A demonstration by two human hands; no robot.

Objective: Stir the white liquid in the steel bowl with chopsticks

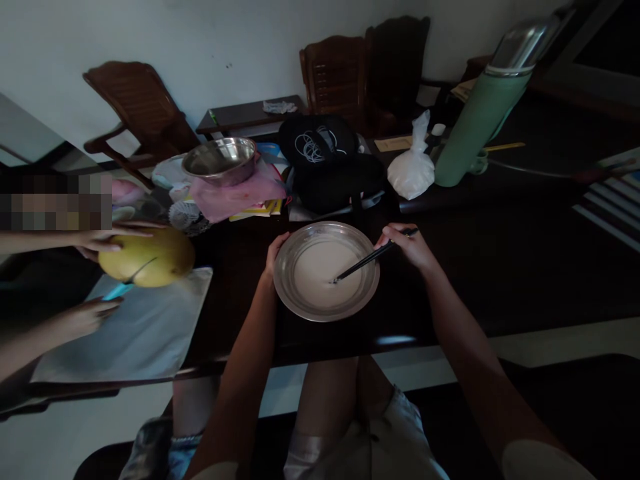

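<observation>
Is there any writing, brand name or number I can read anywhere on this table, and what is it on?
No text can be read in this picture.
Black bag: a white looping design, perhaps a logo; no letters legible.
Green flask: no label visible.
Yellow books under the pink cloth: covers hidden.
Striped item at the right edge: too blurred to read.
Metal dish, held by the left hand, and the chopsticks in the right hand: unmarked.

My dark wooden table (pixel 500 267) carries the metal plate (pixel 290 293) of pale batter, a white sheet (pixel 150 333) under a pomelo (pixel 160 257), a black bag (pixel 330 167), a green thermos (pixel 475 127) and a white plastic bag (pixel 413 170).
</observation>
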